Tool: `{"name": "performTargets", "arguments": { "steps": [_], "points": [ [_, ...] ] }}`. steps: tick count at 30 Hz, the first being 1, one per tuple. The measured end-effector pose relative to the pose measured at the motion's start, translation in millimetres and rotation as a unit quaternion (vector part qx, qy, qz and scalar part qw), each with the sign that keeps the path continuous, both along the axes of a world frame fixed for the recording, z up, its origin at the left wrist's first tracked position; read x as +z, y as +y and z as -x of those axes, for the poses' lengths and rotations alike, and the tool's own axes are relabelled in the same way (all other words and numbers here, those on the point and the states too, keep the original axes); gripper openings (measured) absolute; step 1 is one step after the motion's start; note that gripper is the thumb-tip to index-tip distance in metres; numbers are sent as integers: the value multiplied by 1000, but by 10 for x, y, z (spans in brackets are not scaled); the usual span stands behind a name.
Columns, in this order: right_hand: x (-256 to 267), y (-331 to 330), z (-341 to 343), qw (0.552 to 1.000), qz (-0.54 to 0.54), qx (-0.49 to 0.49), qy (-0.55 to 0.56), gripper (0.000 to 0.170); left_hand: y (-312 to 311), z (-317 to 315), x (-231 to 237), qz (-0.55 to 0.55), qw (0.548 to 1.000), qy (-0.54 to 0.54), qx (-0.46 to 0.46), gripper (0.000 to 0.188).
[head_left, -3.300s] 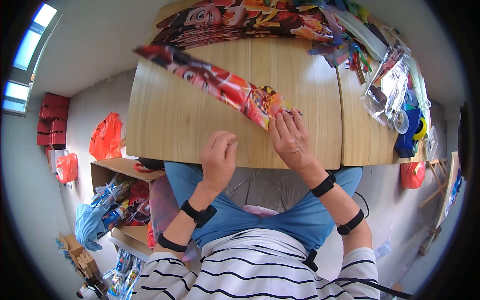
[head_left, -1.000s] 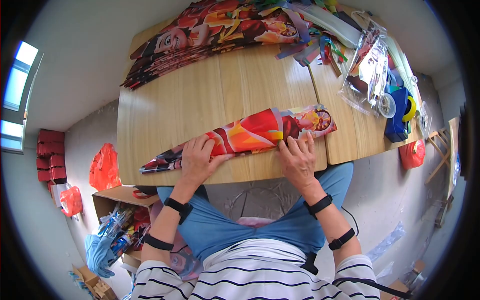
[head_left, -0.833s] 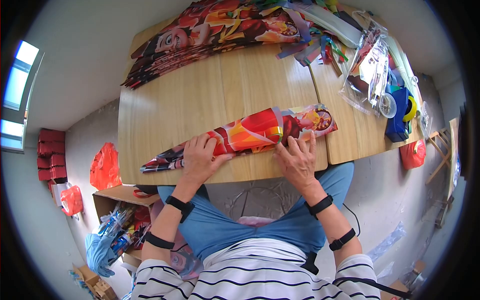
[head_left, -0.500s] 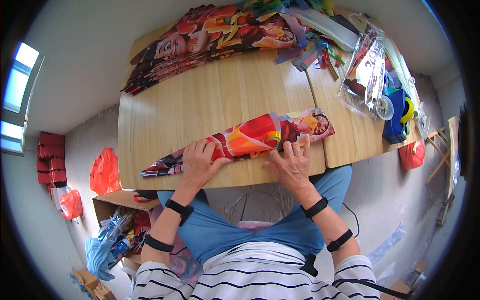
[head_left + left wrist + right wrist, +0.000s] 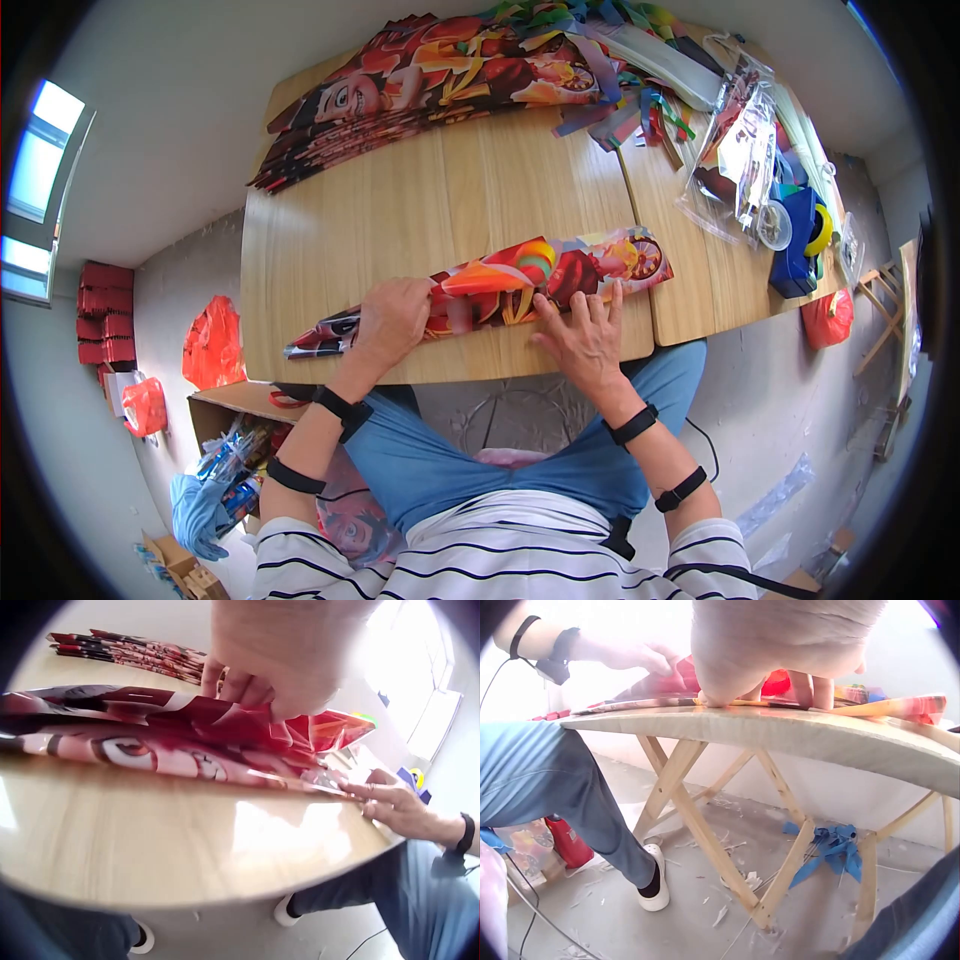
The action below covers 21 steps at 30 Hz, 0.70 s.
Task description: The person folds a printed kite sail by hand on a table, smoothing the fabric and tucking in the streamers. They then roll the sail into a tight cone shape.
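A glossy printed film piece [image 5: 500, 280], red and orange and folded long and narrow, lies slantwise near the table's front edge. Its upper layer bulges up in the middle. My left hand [image 5: 394, 318] pinches the film's upper layer with curled fingers; in the left wrist view that hand [image 5: 277, 660] grips the red film [image 5: 187, 720] from above. My right hand [image 5: 583, 338] rests with spread fingers on the lower edge of the film's right half. In the right wrist view the right hand [image 5: 787, 652] presses its fingertips down at the tabletop.
A fanned stack of similar printed pieces [image 5: 400, 95] lies along the table's back. At the right are colourful strips [image 5: 640, 115], a clear plastic bag [image 5: 735, 150] and a blue tape dispenser [image 5: 797, 240]. An open cardboard box [image 5: 235, 400] stands below left.
The film came down from a slanted, raised position and lies across the table. My left hand has gone from lying flat to pinching and lifting its upper layer. My right hand stays near its spot.
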State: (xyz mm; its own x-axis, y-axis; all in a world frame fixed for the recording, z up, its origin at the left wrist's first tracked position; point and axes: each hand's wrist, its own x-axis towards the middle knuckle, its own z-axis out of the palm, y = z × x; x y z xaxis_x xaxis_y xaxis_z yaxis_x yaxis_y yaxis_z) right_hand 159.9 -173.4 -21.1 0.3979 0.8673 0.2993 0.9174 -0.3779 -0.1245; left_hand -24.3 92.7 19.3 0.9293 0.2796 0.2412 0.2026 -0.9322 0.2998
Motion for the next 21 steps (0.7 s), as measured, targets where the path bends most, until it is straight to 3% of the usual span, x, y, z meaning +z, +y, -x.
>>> {"name": "performTargets", "arguments": {
  "steps": [3, 6, 12, 15, 17, 20, 21],
  "points": [
    [2, 1, -7, 1000, -2, 3, 6, 70, 279, -175, 254, 117, 984, 86, 101, 18],
    [-5, 5, -8, 1000, -6, 5, 4, 70, 700, -409, 193, 227, 966, 71, 103, 20],
    [2, -9, -25, 1000, 6, 3, 12, 70, 1125, -708, -114, 261, 942, 118, 175, 20],
    [-17, -13, -23, 1000, 10, 1, 12, 71, 721, -755, 154, 132, 980, -1, 146, 23],
    [-22, -17, -28, 1000, 10, 0, 12, 71, 396, -713, 285, 66, 996, 28, 56, 33],
    [-27, -11, -30, 1000, -1, 5, 13, 72, 26, -575, 183, -129, 987, 3, -91, 50],
    [-26, -11, -35, 1000, -5, 6, 13, 73, 19, -533, 117, -141, 986, 6, -84, 52]
  ]
}}
